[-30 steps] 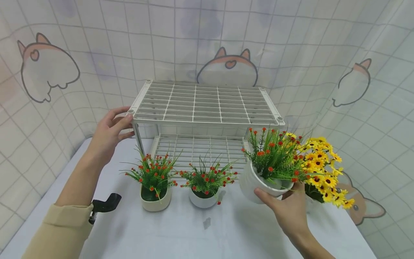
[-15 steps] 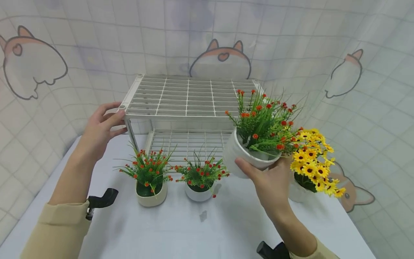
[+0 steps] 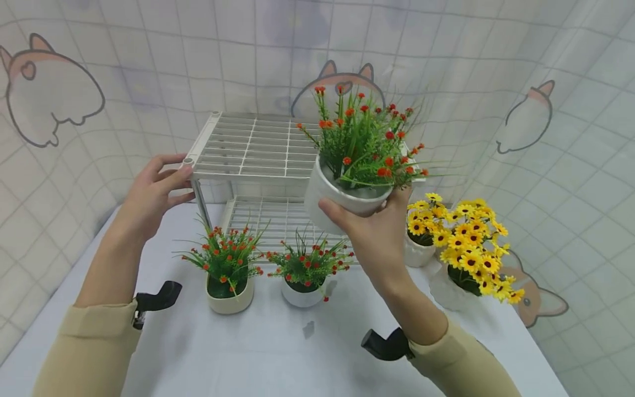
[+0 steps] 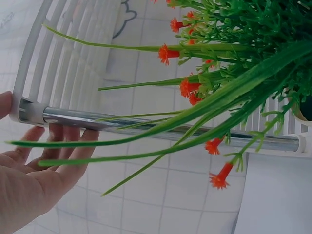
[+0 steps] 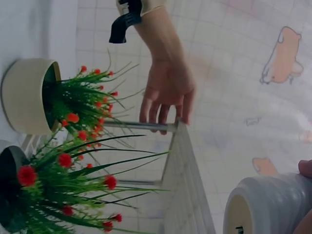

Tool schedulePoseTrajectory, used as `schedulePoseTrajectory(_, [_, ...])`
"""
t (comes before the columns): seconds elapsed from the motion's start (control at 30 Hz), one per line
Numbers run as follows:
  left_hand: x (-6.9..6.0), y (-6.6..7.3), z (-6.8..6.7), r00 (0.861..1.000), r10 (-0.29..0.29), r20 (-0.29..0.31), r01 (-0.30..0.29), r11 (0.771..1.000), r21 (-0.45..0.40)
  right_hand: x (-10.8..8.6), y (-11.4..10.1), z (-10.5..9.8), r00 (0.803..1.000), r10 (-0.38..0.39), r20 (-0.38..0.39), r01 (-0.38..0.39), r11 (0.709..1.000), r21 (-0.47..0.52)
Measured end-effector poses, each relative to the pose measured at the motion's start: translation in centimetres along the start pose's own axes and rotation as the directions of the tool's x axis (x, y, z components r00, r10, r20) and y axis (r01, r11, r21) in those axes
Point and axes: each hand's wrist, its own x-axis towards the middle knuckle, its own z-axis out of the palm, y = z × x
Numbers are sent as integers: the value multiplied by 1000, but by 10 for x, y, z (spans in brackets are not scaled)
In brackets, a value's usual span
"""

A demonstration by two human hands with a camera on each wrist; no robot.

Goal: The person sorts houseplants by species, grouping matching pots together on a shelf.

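Rising leftward, white pot (image 3: 317, 192) nears wire rack's top tier (image 3: 254, 146); right hand (image 3: 374, 237) grips it, left hand (image 3: 151, 196) grips near-left corner (image 3: 188, 161)

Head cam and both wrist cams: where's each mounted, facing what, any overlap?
Head: worn on the head, facing forward and down at the white rack; left hand, right hand and both sleeves show.
Left wrist: faces the rack's metal post past a red-flowered plant; left hand shows.
Right wrist: sideways image, facing across the cream pot toward the left hand; right hand just enters, right edge.
Head and right wrist share: left hand at rack corner, held white pot.
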Motion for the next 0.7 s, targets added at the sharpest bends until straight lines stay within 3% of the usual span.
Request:
schedulePoseTrajectory(0.17, [1, -1, 3, 1000, -3, -12, 4, 1000, 27, 17, -8, 23, 1000, 26, -6, -26, 999, 21])
schedulePoseTrajectory(0.33, [1, -1, 3, 1000, -10, -22, 11, 1000, 27, 37, 6, 41, 998, 58, -4, -58, 998, 39])
schedulePoseTrajectory(0.7, [1, -2, 4, 1000, 6, -26, -5, 999, 44, 77, 23, 90, 983, 183, 6, -183, 983, -33])
